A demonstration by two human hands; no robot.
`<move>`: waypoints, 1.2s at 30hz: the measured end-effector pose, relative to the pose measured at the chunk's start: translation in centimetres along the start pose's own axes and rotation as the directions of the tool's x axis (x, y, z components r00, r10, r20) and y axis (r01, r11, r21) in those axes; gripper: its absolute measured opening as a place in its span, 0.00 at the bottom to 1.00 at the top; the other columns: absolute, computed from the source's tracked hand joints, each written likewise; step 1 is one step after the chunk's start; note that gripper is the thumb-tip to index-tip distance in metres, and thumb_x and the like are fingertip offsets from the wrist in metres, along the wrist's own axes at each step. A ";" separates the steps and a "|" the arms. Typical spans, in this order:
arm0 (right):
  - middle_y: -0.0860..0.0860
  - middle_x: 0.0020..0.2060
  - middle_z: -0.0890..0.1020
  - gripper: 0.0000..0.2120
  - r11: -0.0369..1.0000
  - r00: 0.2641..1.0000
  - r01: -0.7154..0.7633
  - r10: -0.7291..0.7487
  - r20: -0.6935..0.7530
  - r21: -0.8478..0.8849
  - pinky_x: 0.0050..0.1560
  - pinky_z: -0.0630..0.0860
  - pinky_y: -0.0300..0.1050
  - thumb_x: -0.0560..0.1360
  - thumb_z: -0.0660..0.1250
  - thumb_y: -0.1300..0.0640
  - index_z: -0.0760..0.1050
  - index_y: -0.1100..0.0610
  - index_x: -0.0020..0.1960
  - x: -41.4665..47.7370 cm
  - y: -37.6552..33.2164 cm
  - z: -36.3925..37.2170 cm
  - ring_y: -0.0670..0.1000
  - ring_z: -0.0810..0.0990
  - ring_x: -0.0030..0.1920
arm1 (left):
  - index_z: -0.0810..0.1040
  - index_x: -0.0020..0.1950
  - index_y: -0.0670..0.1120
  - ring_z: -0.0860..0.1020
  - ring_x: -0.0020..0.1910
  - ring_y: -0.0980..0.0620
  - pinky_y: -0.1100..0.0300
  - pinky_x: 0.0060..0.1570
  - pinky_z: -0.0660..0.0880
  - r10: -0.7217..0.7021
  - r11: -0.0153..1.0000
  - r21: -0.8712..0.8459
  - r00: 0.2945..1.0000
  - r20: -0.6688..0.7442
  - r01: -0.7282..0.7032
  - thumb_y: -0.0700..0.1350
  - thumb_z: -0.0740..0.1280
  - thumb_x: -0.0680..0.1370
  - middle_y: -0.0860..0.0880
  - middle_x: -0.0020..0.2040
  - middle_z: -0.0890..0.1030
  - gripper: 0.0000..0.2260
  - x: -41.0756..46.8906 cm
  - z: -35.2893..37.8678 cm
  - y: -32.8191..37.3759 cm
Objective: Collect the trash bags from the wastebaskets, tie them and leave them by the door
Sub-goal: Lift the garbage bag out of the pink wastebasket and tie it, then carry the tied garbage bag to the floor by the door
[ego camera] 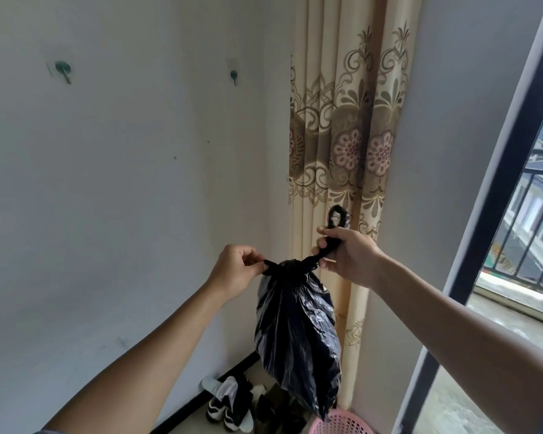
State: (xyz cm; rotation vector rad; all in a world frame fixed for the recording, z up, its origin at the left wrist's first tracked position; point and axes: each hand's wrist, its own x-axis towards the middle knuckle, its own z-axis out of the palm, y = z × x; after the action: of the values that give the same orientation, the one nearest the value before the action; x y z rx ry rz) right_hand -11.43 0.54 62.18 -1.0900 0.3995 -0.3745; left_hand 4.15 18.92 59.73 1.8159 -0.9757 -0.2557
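A full black trash bag (298, 333) hangs in the air in front of me, its neck gathered into a knot at the top. My left hand (235, 270) pinches one short tail of the bag's neck at the left of the knot. My right hand (348, 255) grips the other twisted tail, whose looped end sticks up above my fist. Both tails are pulled apart sideways. Below the bag's tip, a pink mesh wastebasket (342, 424) shows at the bottom edge of the view.
A white wall with two green hooks (64, 70) is on the left. A patterned beige curtain (348, 136) hangs behind the bag. Several shoes (232, 405) lie on the floor in the corner. A dark-framed glass door (496, 189) opens onto a balcony at right.
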 end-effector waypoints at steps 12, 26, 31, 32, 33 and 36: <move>0.47 0.39 0.83 0.16 -0.254 0.981 0.177 0.122 0.149 -0.951 0.36 0.70 0.41 0.62 0.75 0.39 0.78 0.47 0.43 -0.5 7.9 3.2 0.50 0.80 0.42 | 0.83 0.43 0.44 0.78 0.38 0.56 0.64 0.42 0.74 -0.112 0.982 0.168 0.978 0.174 0.083 0.38 0.72 0.74 0.50 0.38 0.82 0.02 -3.6 0.4 -5.1; 0.46 0.32 0.74 0.18 -0.568 0.864 0.501 0.291 0.411 -0.653 0.38 0.70 0.42 0.65 0.72 0.40 0.74 0.53 0.43 1.1 17.9 7.4 0.53 0.77 0.39 | 0.78 0.50 0.47 0.75 0.41 0.56 0.65 0.35 0.68 -0.700 0.590 0.476 0.707 -0.101 0.652 0.45 0.68 0.75 0.53 0.45 0.74 0.06 -20.6 -6.1 -13.9; 0.46 0.32 0.72 0.13 -0.510 0.697 0.707 0.384 0.606 -0.490 0.37 0.68 0.42 0.67 0.68 0.48 0.74 0.53 0.49 -2.1 23.3 14.6 0.52 0.76 0.38 | 0.79 0.42 0.50 0.76 0.36 0.58 0.68 0.29 0.69 -0.818 0.423 0.368 0.524 -0.238 0.828 0.42 0.64 0.73 0.54 0.40 0.78 0.05 -33.4 -8.8 -13.1; 0.46 0.31 0.70 0.13 -0.498 0.659 0.739 0.394 0.640 -0.454 0.37 0.67 0.43 0.68 0.68 0.48 0.72 0.53 0.49 -3.1 24.3 16.5 0.52 0.74 0.37 | 0.78 0.40 0.51 0.77 0.37 0.58 0.67 0.29 0.70 -0.828 0.390 0.343 0.489 -0.275 0.854 0.42 0.64 0.73 0.54 0.40 0.79 0.06 -36.0 -9.6 -12.7; 0.46 0.31 0.69 0.13 -0.485 0.621 0.768 0.409 0.669 -0.417 0.38 0.67 0.43 0.68 0.68 0.48 0.71 0.53 0.47 -4.2 25.3 18.6 0.52 0.73 0.37 | 0.77 0.40 0.51 0.77 0.37 0.57 0.66 0.30 0.71 -0.833 0.360 0.315 0.455 -0.314 0.878 0.42 0.64 0.73 0.54 0.40 0.78 0.05 -38.6 -10.5 -12.3; 0.46 0.31 0.69 0.08 -0.467 0.508 0.835 0.453 0.732 -0.291 0.39 0.68 0.43 0.68 0.67 0.51 0.70 0.52 0.43 -8.0 28.4 25.0 0.52 0.73 0.38 | 0.76 0.40 0.51 0.78 0.37 0.56 0.66 0.31 0.71 -0.840 0.273 0.228 0.347 -0.417 0.935 0.43 0.65 0.73 0.53 0.40 0.78 0.04 -46.1 -13.2 -10.7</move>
State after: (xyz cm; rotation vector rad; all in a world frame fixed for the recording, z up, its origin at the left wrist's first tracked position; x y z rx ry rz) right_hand -3.45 35.44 47.63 -3.2449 -0.9381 0.1998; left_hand -12.90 62.62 45.18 2.6176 0.3705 -0.5498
